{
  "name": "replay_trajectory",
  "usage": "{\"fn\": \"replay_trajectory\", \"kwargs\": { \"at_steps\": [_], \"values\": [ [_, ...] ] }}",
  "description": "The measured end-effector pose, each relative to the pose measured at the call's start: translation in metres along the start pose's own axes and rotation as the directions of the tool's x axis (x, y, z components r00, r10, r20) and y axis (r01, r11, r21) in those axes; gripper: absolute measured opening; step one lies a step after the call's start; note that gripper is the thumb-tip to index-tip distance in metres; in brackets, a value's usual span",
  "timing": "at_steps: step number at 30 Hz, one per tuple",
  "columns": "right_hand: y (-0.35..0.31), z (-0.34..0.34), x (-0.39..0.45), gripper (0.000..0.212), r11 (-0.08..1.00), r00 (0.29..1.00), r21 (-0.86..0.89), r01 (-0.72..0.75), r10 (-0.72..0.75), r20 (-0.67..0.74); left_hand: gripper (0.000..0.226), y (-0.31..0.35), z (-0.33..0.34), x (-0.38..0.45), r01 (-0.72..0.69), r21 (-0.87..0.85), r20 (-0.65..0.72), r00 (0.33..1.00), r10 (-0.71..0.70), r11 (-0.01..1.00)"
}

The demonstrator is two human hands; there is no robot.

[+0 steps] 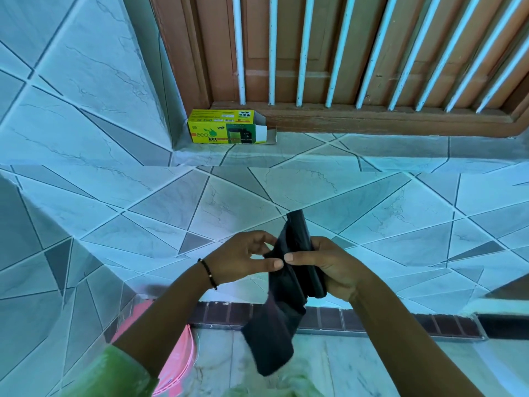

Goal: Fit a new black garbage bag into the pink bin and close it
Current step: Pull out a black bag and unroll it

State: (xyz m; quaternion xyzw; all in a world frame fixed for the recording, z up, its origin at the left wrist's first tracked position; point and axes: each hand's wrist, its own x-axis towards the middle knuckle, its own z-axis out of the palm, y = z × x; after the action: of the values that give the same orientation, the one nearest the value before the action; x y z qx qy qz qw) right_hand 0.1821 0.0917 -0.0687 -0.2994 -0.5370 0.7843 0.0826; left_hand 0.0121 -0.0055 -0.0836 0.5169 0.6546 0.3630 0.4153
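- The black garbage bag [289,285] is between the two hands, held in front of the person above the tiled ledge. It is not yet opened out: its upper part is a tight folded strip, its lower part hangs loose.
- Its long axis runs nearly top to bottom in the head view, the stiff folded end pointing away from the person and the limp end drooping towards the floor.
- The right hand [332,267] clasps the folded strip along one edge, fingers curled round it and thumb laid across the front.
- The left hand [243,259] pinches a layer of the same bag at the opposite edge, thumb tip almost meeting the right thumb.
- Both hands are on the bag, so neither needs to reach; the next step looks to be drawing the layers apart sideways.
- The pink bin [174,365] lies below and to the left of the hands, partly hidden by the left forearm. The left hand is the nearer one to it.
- The yellow bag box [226,127] sits well apart on the far ledge, its flap open, by the wooden door [286,53].
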Motion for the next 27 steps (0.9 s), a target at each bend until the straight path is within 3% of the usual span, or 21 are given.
{"fn": "replay_trajectory", "kwargs": {
  "at_steps": [5,10,15,20,27],
  "values": [
    [-0.002,-0.011,-0.006,0.02,0.999,0.999,0.033,0.005,-0.003,-0.052,0.008,0.001,-0.009,-0.005,-0.019,-0.095,-0.052,0.999,0.014,0.995],
    [-0.009,-0.025,-0.012,0.01,0.998,0.989,0.053,0.023,-0.015,-0.145,0.012,0.007,-0.026,-0.013,-0.038,0.013,-0.101,0.994,0.039,0.999],
    [-0.01,-0.035,-0.016,0.014,0.998,0.971,-0.033,0.045,-0.052,-0.234,0.01,0.011,-0.037,-0.02,-0.041,0.046,-0.151,0.987,0.048,0.998],
    [-0.011,-0.035,-0.019,0.002,0.995,0.964,-0.048,0.091,-0.1,-0.247,0.013,0.015,-0.04,-0.025,-0.043,0.117,-0.182,0.981,0.064,0.992],
    [-0.015,-0.038,-0.022,0.031,0.994,0.969,-0.032,0.106,-0.111,-0.222,0.017,0.011,-0.049,-0.033,-0.033,0.247,-0.176,0.981,0.079,0.968]
  ]
}}
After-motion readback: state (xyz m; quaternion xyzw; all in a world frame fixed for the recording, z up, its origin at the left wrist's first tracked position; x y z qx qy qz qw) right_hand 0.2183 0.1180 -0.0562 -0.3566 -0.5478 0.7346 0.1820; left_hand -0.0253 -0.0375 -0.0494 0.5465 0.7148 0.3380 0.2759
